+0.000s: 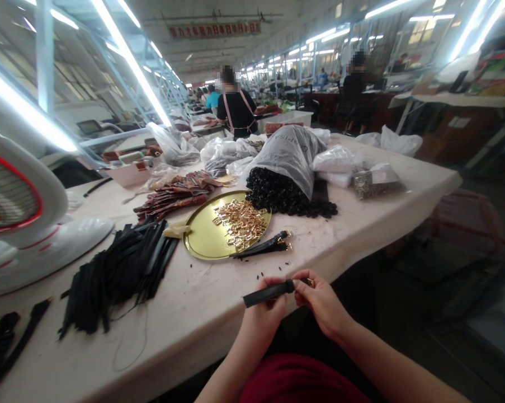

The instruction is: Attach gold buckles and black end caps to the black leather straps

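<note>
A black strap with a loop around it and a gold buckle at its right end is held between both my hands, in front of the table edge. My left hand grips the strap's middle from below. At the buckle end, my right hand pinches it with thumb and fingers. Just beyond lie finished-looking black straps with gold buckles, beside a round gold tray. Many loose gold buckles are heaped on that tray. To the left, a thick bundle of plain black straps is spread out.
A plastic bag spills small black loops behind the tray. Brown strips are piled to its left. A white fan stands at the far left. Clear bags lie at the right; a person is farther back.
</note>
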Available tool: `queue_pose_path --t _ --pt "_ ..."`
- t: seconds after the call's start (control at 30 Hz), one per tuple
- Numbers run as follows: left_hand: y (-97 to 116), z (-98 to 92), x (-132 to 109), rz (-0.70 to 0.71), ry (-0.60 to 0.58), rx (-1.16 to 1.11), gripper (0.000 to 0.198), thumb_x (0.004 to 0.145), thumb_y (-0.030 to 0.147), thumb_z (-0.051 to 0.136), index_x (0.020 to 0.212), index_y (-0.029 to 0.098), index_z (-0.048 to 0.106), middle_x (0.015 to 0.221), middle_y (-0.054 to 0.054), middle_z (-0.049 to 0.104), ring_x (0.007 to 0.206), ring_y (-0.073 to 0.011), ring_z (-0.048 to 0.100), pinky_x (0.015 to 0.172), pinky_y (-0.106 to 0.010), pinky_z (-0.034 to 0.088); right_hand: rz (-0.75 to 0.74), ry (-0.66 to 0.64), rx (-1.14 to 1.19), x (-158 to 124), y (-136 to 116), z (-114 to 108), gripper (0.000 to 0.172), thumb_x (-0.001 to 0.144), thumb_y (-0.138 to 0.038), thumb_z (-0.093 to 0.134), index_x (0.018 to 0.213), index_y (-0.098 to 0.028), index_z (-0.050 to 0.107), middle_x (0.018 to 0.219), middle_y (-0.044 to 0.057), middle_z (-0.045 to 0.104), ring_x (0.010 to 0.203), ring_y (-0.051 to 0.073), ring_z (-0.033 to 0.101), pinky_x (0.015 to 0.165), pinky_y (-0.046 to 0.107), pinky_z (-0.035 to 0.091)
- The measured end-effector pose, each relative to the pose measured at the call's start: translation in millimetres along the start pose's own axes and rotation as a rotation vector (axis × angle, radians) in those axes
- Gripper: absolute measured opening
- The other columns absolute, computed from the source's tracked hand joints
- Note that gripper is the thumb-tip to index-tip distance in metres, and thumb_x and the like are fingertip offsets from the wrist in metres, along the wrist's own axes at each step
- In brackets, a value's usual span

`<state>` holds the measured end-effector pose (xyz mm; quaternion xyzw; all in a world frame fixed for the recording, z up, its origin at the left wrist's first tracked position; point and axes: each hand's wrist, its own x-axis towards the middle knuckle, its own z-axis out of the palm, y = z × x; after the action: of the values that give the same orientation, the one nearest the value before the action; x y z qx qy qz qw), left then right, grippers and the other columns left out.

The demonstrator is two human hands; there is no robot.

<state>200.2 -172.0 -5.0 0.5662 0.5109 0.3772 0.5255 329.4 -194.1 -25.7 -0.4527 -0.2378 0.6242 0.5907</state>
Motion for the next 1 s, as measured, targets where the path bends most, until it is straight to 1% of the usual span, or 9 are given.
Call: queue_pose_path --t 0.13,0.27,0.4,0.53,0.6,0.67,0.83,0.93,1.0 --pt "10 5.9 -2 -0.137 -0.018 -0.098 0.019 0.065 0.027 0.062 0.079 0.015 0.058 0.061 0.000 0.060 0.059 -0.0142 0.056 0.054 -0.025 0.044 -0.070 0.008 -0.079 0 -2 -8 0.029 0.066 -0.038 0.069 0.081 -0.017 0.056 0.055 -0.004 0.053 0.052 0.010 0.048 0.053 0.024 0.039" --pt "12 13.3 -2 -0.173 0.037 -0.111 0.019 0.063 0.026 0.063 0.078 0.015 0.058 0.058 0.002 0.059 0.056 -0.0122 0.054 0.053 -0.023 0.043 -0.095 0.016 -0.121 0 -1 -7 0.028 0.068 -0.039 0.067 0.079 -0.017 0.055 0.053 -0.005 0.051 0.050 0.010 0.047 0.051 0.023 0.037" --pt "9 14.8 4 -0.215 0.045 -0.081 0.022 0.064 0.030 0.065 0.077 0.015 0.056 0.055 0.003 0.057 0.054 -0.0117 0.053 0.054 -0.023 0.043 -0.059 -0.038 -0.162 2 -6 -8 0.028 0.068 -0.040 0.067 0.078 -0.017 0.055 0.055 -0.004 0.052 0.051 0.010 0.049 0.050 0.023 0.038" --pt "14 17.4 9 -0.248 0.079 -0.095 0.026 0.062 0.031 0.068 0.078 0.015 0.058 0.057 0.002 0.058 0.054 -0.0114 0.053 0.055 -0.024 0.044 0.003 -0.139 -0.146 8 -16 -24 0.033 0.069 -0.041 0.066 0.089 -0.018 0.055 0.063 -0.003 0.056 0.055 0.011 0.054 0.053 0.024 0.041" --pt "19 21.5 11 -0.273 0.063 -0.118 0.027 0.061 0.031 0.069 0.079 0.015 0.058 0.061 0.002 0.060 0.056 -0.0115 0.055 0.057 -0.024 0.045 -0.003 -0.133 -0.160 11 -20 -33 0.031 0.070 -0.040 0.065 0.090 -0.019 0.054 0.067 -0.002 0.057 0.058 0.012 0.055 0.055 0.025 0.043" --pt "23 26.9 13 -0.296 0.039 -0.158 0.027 0.062 0.031 0.069 0.081 0.015 0.057 0.064 0.001 0.062 0.060 -0.0120 0.057 0.061 -0.025 0.046 -0.018 -0.101 -0.202 12 -22 -40 0.026 0.071 -0.037 0.064 0.085 -0.018 0.054 0.065 -0.003 0.057 0.058 0.012 0.056 0.055 0.025 0.043" --pt "25 36.5 17 -0.294 0.006 -0.151 0.025 0.063 0.026 0.069 0.081 0.016 0.055 0.061 0.002 0.061 0.060 -0.0110 0.057 0.064 -0.024 0.045 -0.119 -0.024 -0.334 9 -20 -47 0.014 0.075 -0.030 0.059 0.083 -0.019 0.055 0.068 -0.001 0.058 0.059 0.013 0.056 0.055 0.026 0.044" --pt "23 35.6 18 -0.260 -0.047 -0.112 0.020 0.065 0.022 0.066 0.080 0.016 0.054 0.059 0.004 0.059 0.058 -0.0102 0.055 0.062 -0.023 0.044 -0.237 -0.033 -0.452 6 -18 -46 0.008 0.076 -0.025 0.056 0.082 -0.020 0.057 0.073 0.001 0.059 0.065 0.015 0.056 0.059 0.028 0.045" --pt "22 32.7 19 -0.239 -0.091 -0.105 0.020 0.065 0.020 0.066 0.079 0.017 0.053 0.059 0.004 0.059 0.058 -0.0100 0.054 0.060 -0.022 0.043 -0.284 -0.063 -0.507 4 -19 -43 0.007 0.075 -0.022 0.057 0.081 -0.020 0.058 0.076 0.002 0.060 0.069 0.016 0.056 0.062 0.029 0.045"
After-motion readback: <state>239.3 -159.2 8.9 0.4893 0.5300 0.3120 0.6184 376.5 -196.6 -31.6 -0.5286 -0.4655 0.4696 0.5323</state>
